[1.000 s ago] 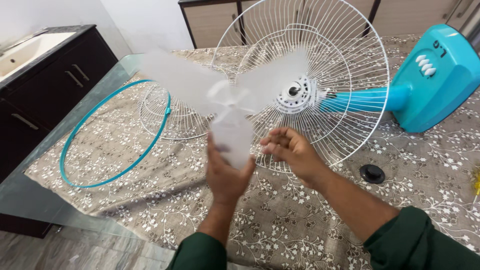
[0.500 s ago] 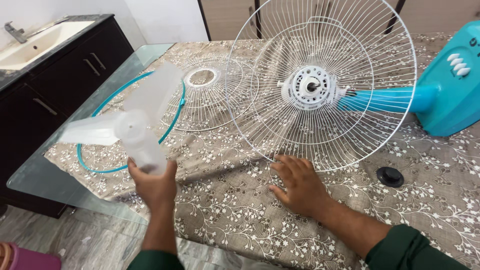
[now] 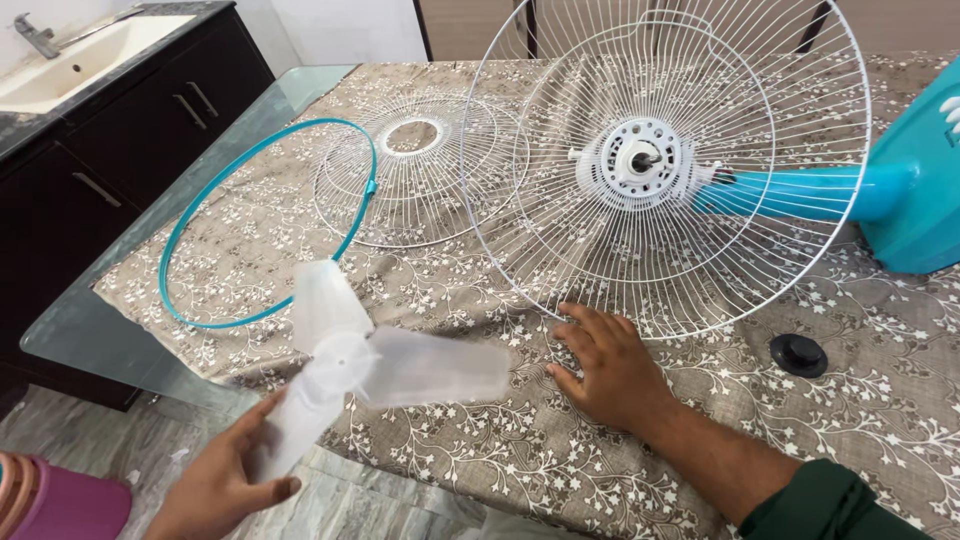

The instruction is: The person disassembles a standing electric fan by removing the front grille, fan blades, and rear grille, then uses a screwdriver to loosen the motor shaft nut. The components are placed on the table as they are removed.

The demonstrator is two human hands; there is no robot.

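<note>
Translucent fan blade [image 3: 345, 365] gripped, apparently loosely, by left hand [image 3: 225, 480]; right hand [image 3: 610, 372] flat, open on tablecloth [image 3: 480, 430].

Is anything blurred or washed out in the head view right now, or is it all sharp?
Head view: the translucent fan blade in the left hand is smeared by motion blur; the right hand, wire guard and patterned cloth are sharp; lighting is even, with slight wide-angle bending at the edges.
</note>
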